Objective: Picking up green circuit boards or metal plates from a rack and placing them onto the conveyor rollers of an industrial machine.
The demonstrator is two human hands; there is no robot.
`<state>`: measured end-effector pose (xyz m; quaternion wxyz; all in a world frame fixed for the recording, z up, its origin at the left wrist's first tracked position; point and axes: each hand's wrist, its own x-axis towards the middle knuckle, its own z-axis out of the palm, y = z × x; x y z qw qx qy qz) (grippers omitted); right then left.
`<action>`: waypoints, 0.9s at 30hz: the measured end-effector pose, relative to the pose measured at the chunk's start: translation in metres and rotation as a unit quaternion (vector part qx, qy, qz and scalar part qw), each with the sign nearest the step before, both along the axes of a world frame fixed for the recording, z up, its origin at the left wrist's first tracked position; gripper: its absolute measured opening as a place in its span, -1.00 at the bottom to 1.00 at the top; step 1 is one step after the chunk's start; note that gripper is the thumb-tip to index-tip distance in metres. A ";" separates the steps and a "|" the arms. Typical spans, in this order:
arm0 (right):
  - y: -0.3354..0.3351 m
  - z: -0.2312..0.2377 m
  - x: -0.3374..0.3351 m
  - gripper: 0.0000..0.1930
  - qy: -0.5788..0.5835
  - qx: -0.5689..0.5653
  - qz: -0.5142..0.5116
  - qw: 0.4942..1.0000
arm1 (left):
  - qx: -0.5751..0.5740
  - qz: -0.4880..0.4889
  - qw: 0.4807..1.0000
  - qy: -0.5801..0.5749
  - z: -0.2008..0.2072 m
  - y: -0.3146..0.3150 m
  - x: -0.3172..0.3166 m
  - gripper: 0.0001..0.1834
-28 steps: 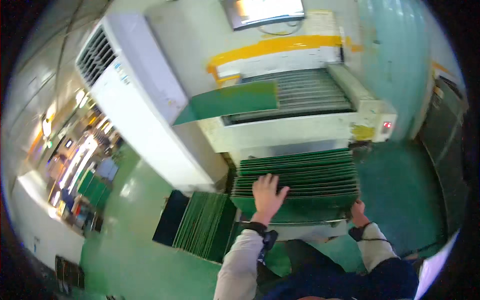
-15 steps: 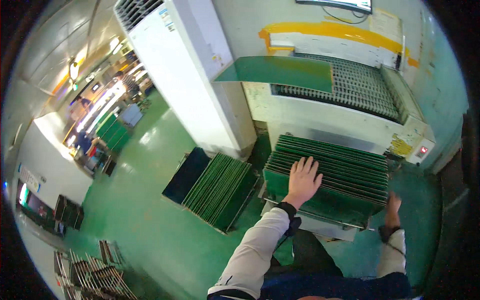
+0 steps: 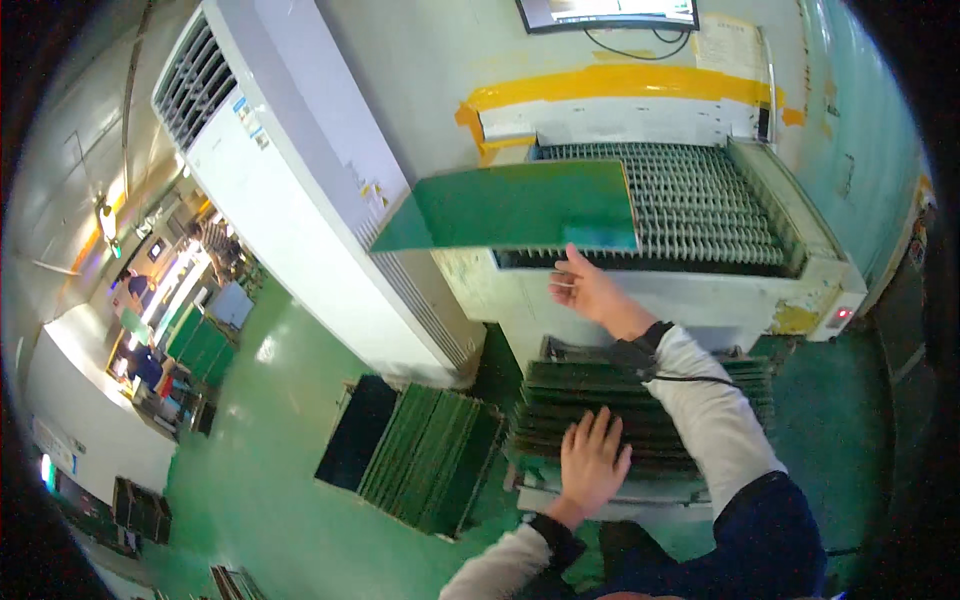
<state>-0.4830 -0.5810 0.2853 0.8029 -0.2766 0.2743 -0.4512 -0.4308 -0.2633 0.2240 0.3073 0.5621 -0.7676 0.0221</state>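
Observation:
A large flat green panel (image 3: 520, 205) lies on the roller conveyor (image 3: 720, 200), its left part jutting out past the machine's side. My right hand (image 3: 595, 293) is raised just below the panel's near edge, fingers apart and holding nothing; whether a fingertip touches the edge I cannot tell. My left hand (image 3: 592, 462) rests with its fingers stretched out on the top edges of several upright green panels in a rack (image 3: 545, 405) in front of the machine. My right forearm hides part of that rack.
Left of the rack, a second rack of upright panels (image 3: 425, 460) stands on the green floor (image 3: 265, 420). Behind it rises a tall white cabinet (image 3: 300, 200) with a vent. A monitor (image 3: 610, 12) hangs on the wall. People work at a far bench (image 3: 175, 300).
My right hand has come up from beside the rack to the panel on the conveyor. The left stays on the rack's panels. The view has shifted.

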 end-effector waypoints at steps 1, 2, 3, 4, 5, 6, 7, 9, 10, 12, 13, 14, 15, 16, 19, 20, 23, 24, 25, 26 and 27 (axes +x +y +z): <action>-0.003 0.007 0.029 -0.31 -0.030 0.005 -0.007 1.000 | 0.004 0.006 1.000 0.004 -0.002 0.003 0.006 -0.46; -0.014 0.012 0.046 -0.37 -0.061 0.004 0.002 0.998 | 0.012 0.002 1.000 0.014 -0.003 0.005 0.007 -0.45; -0.023 0.011 0.056 -0.43 -0.087 0.007 0.006 0.996 | 0.026 0.001 1.000 0.017 -0.002 0.005 0.009 -0.44; -0.034 0.008 0.062 -0.49 -0.092 0.017 -0.010 0.996 | 0.039 -0.004 0.999 0.021 0.000 0.004 0.008 -0.43; -0.043 0.006 0.065 -0.56 -0.096 0.026 -0.027 0.995 | 0.051 -0.010 0.998 0.024 0.002 0.004 0.007 -0.42; -0.048 0.008 0.070 -0.62 -0.102 0.033 -0.039 0.994 | 0.080 -0.010 0.997 0.011 0.004 0.005 0.007 -0.40; -0.051 0.011 0.069 -0.67 -0.110 0.034 -0.051 0.992 | 0.086 -0.018 0.996 0.017 0.004 0.005 0.007 -0.40; -0.051 0.021 0.065 -0.77 -0.131 0.031 -0.071 0.988 | 0.095 -0.029 0.995 0.026 0.008 0.005 0.010 -0.40; -0.045 0.033 0.064 -0.78 -0.134 0.027 -0.066 0.988 | 0.108 -0.028 0.993 0.028 0.009 0.004 0.014 -0.40; -0.035 0.051 0.049 -0.80 -0.134 0.016 -0.066 0.989 | 0.133 -0.036 0.990 0.036 0.014 0.003 0.017 -0.40; -0.037 0.055 0.035 -0.80 -0.152 0.016 -0.072 0.986 | 0.138 -0.044 0.989 0.037 0.017 -0.002 0.019 -0.40; -0.037 0.059 0.017 -0.80 -0.170 0.016 -0.077 0.982 | 0.143 -0.051 0.988 0.038 0.020 -0.009 0.023 -0.40; -0.035 0.061 -0.003 -0.80 -0.188 0.016 -0.082 0.979 | 0.149 -0.058 0.986 0.040 0.021 -0.014 0.024 -0.39; -0.036 0.062 -0.021 -0.74 -0.192 0.036 -0.081 0.977 | 0.114 -0.057 0.991 0.044 0.018 -0.020 0.024 -0.39; -0.016 0.073 -0.069 -0.74 -0.177 0.042 -0.099 0.978 | 0.098 -0.055 0.993 0.020 0.018 -0.031 0.024 -0.39; -0.015 0.067 -0.084 -0.76 -0.175 0.027 -0.111 0.978 | 0.094 -0.055 0.994 0.012 0.015 -0.032 0.021 -0.39; 0.005 0.075 -0.125 -0.79 -0.143 -0.024 -0.124 0.982 | 0.084 -0.059 0.995 0.021 0.017 -0.035 0.015 -0.36; 0.015 0.087 -0.131 -0.81 -0.130 -0.031 -0.133 0.982 | 0.082 -0.058 0.995 0.012 0.017 -0.034 0.016 -0.36; 0.020 0.091 -0.140 -0.80 -0.123 -0.039 -0.138 0.982 | 0.079 -0.057 0.995 0.003 0.017 -0.034 0.017 -0.35; 0.024 0.093 -0.153 -0.80 -0.116 -0.046 -0.143 0.982 | 0.075 -0.056 0.996 -0.006 0.018 -0.034 0.017 -0.34; 0.027 0.093 -0.165 -0.80 -0.109 -0.052 -0.149 0.981 | 0.080 -0.055 0.995 -0.016 0.020 -0.034 0.017 -0.34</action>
